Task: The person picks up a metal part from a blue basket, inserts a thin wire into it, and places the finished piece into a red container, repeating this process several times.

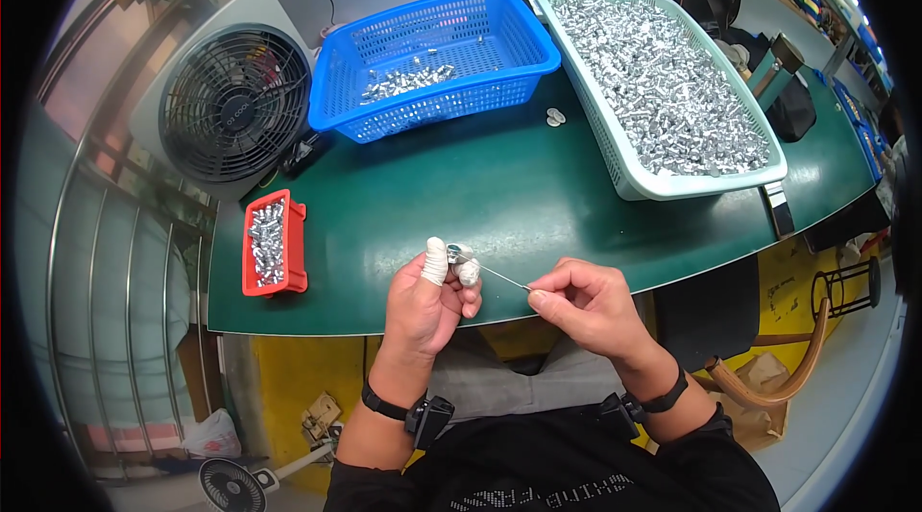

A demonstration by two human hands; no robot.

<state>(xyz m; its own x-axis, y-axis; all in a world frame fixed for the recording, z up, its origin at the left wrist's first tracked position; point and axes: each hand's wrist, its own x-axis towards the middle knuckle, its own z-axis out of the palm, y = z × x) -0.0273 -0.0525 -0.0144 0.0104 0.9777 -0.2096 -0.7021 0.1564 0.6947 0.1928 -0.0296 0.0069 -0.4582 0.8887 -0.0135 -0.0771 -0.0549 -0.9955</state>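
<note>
My left hand [434,296], with white tape on the thumb and forefinger, pinches a small silver metal part [454,254] over the near edge of the green table [499,195]. My right hand [584,305] holds a thin metal pin [504,277] whose tip points into that part. Both hands hover just above the table's front edge.
A blue basket [437,56] with a few metal parts stands at the back. Right of it a pale green basket [663,80] is full of them. A small red bin [271,243] of parts sits at the left. A grey fan [230,99] stands at the back left.
</note>
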